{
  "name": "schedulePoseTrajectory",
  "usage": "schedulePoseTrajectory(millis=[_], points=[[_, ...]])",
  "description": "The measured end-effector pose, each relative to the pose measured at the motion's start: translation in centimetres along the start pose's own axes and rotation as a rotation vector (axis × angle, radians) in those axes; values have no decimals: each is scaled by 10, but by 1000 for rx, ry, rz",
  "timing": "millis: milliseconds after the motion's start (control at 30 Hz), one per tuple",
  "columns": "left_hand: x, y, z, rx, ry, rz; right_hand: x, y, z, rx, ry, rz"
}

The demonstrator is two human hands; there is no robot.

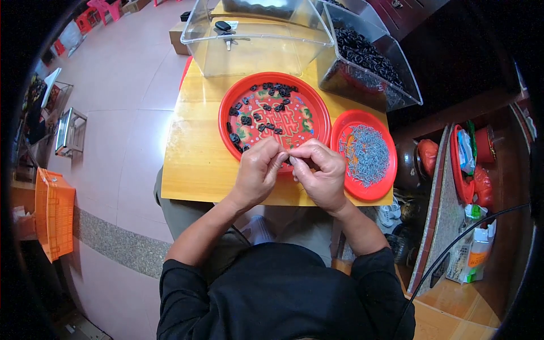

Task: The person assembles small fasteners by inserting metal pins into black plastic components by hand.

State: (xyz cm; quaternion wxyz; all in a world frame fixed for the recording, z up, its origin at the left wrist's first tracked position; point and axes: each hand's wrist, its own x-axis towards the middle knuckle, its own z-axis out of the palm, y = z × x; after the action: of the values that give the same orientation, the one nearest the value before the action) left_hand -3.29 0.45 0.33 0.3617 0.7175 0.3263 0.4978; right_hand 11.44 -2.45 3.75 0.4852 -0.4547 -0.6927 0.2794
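My left hand [259, 173] and my right hand [322, 171] meet fingertip to fingertip over the near rim of a round red tray [324, 107]. Both are closed in a pinch. Something small and dark shows at the fingertips, but the fingers mostly hide it. Small black plastic pieces [246, 120] lie scattered on the tray, whose floor has a gold and green pattern. Right of it, close to my right hand, a smaller red plate [390, 184] holds a heap of small grey screws [367, 154].
The tray and plate stand on a yellow wooden table [190, 147]. At its far side are a clear plastic bin [258, 54] with keys [226, 35] showing, and another bin [368, 76] of black pieces. An orange crate [55, 212] stands left; a black cable [453, 243] hangs right.
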Motion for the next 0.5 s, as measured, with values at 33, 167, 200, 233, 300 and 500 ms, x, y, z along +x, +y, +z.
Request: schedulePoseTrajectory(millis=[33,167,200,233,300,500], points=[[-1,-1,2,12,11,-19,-1,2,1,0,-1,0],[-4,-3,0,-55,-13,-106,1,4,0,199,-6,174],[-5,-5,-2,-56,-14,-105,1,2,-1,364,-15,312],[-5,-7,-4,-214,-81,-225,1,2,-2,363,-14,312],[-5,-6,-5,-371,-146,-344,1,2,-5,426,-33,383],[-8,-1,-6,-717,-148,-525,-1,2,-7,381,-53,353]])
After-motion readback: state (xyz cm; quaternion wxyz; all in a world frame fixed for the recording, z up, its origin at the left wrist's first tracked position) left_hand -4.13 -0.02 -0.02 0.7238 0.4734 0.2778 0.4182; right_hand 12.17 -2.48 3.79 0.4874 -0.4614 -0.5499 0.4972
